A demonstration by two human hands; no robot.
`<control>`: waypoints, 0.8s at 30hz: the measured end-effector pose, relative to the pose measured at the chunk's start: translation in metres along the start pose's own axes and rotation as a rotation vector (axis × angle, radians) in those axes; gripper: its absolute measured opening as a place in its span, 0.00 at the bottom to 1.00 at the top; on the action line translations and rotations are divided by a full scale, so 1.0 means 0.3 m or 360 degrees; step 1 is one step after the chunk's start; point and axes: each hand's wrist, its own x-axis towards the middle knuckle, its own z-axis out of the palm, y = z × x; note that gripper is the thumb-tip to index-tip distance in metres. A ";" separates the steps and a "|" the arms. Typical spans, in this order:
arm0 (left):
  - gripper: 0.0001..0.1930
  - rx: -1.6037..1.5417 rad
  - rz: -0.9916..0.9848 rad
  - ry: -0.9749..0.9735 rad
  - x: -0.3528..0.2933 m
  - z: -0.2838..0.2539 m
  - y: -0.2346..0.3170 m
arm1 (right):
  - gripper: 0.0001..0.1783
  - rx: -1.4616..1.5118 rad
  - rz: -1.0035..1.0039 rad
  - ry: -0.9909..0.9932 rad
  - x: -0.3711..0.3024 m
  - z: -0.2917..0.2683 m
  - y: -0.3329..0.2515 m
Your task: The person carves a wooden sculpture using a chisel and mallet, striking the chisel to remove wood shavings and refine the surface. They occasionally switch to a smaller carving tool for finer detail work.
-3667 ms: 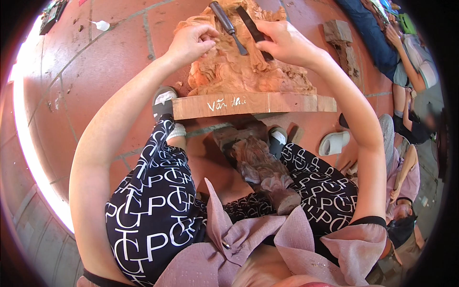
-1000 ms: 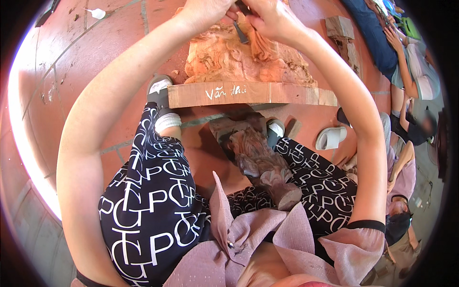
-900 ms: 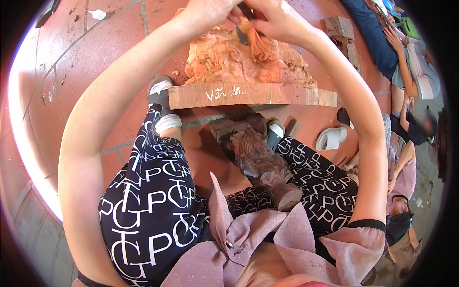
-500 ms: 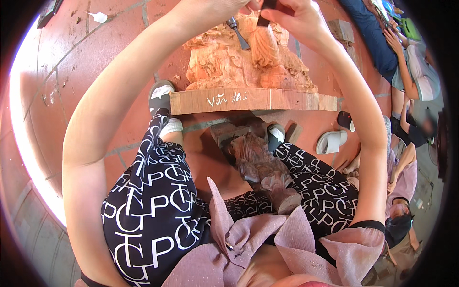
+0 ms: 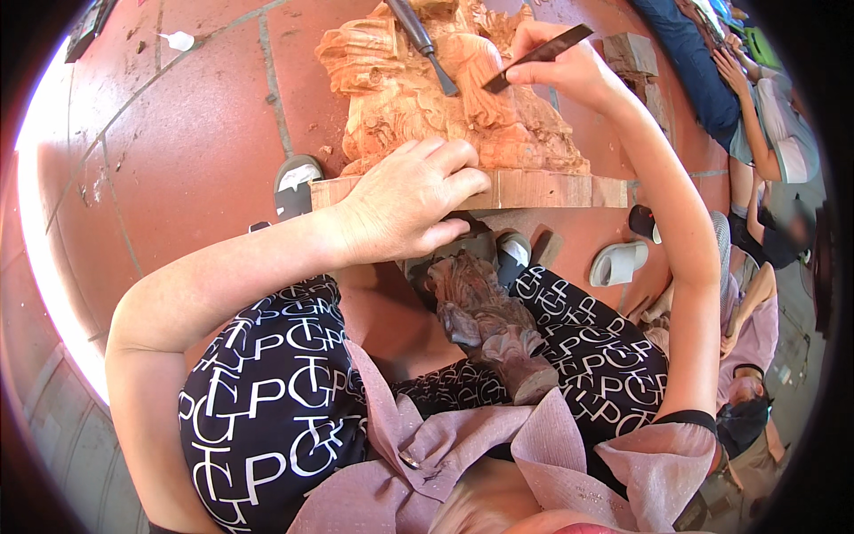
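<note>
A carved orange-brown wooden sculpture (image 5: 400,116) stands before me on a thick wooden base (image 5: 551,189) with white handwriting on its front. My left hand (image 5: 414,196) grips the near edge of that base, fingers over the top and thumb below. Between the fingers of my right hand (image 5: 560,67) is a flat, dark strip-shaped tool (image 5: 541,59) with a slanted end. Its lower tip is at the carved folds right of centre. A dark-handled chisel (image 5: 422,43) leans on the carving, its blade pointing down toward me. A darker carved wooden figure (image 5: 485,311) lies between my legs.
Red floor tiles (image 5: 213,116) surround the work, with a small white bottle (image 5: 178,41) at the far left. A light slipper (image 5: 618,263) and wooden blocks (image 5: 630,55) are to the right. Other people (image 5: 756,133) sit along the right side.
My left hand has come down from above the carving to its base. My right hand has lowered and turned the dark tool slantwise. The carving appears shifted slightly left at its top.
</note>
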 end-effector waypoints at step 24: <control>0.21 0.0055 -0.0024 -0.0054 0.001 0.006 -0.008 | 0.10 0.0203 -0.0127 -0.0385 0.139 -0.040 -0.039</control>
